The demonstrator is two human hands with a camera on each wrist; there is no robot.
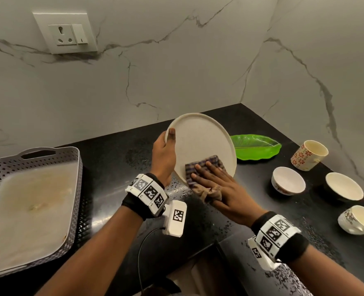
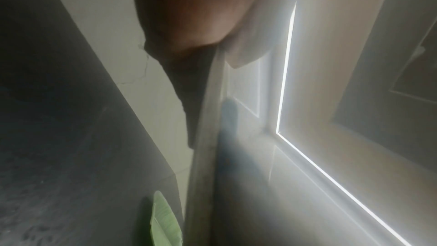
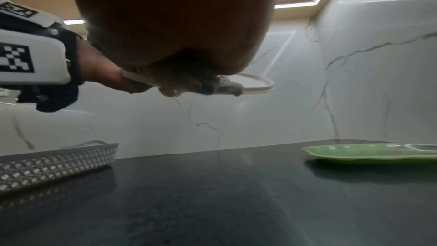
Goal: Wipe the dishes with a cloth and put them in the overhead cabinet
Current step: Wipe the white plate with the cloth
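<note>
A round cream plate (image 1: 202,142) is held tilted above the black counter (image 1: 117,154). My left hand (image 1: 164,154) grips its left rim, thumb on the upper face and fingers hidden behind. A checked brown cloth (image 1: 211,163) lies on the plate's lower part, and my right hand (image 1: 215,184) presses it flat with straight fingers. The cloth's loose end bunches under that palm. In the left wrist view the plate's rim (image 2: 205,137) runs edge-on past the hand. The right wrist view shows the cloth (image 3: 187,83) hanging over the plate's edge (image 3: 260,81).
A green leaf-shaped dish (image 1: 256,149) lies behind the plate. To the right stand a flowered cup (image 1: 309,154), a white bowl (image 1: 288,180), a dark bowl (image 1: 343,186) and another cup (image 1: 358,218). A grey perforated tray (image 1: 27,199) sits at left. Water drops spot the counter.
</note>
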